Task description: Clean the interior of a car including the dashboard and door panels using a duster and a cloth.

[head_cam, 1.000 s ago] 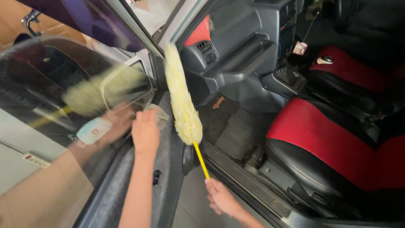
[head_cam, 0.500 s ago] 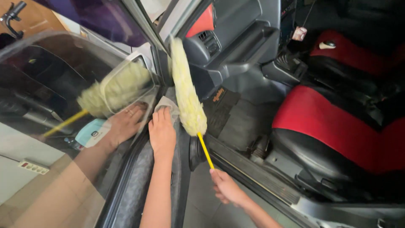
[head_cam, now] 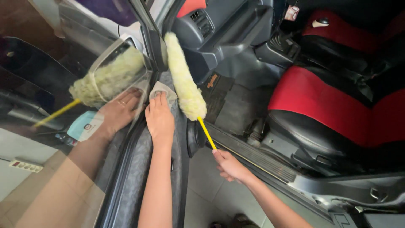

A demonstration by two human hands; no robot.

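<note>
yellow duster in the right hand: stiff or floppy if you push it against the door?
Probably gives: the duster head is fluffy fibre, so it likely squashes on contact. The thin yellow stick, held at its end by the right hand, probably flexes slightly. Looks light for its length.

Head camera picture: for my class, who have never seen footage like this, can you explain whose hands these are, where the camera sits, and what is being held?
The picture comes from one camera worn on a person's head, looking down, so both arms are that person's own. They stand at an open car door. The left hand presses a small grey cloth on the door's inner panel. The right hand has a grip on the thin yellow handle of a fluffy pale yellow duster, which points up towards the dashboard. The second hand and duster on the left are only reflections in the door window. Inside are a red and black seat and a floor mat.
</note>
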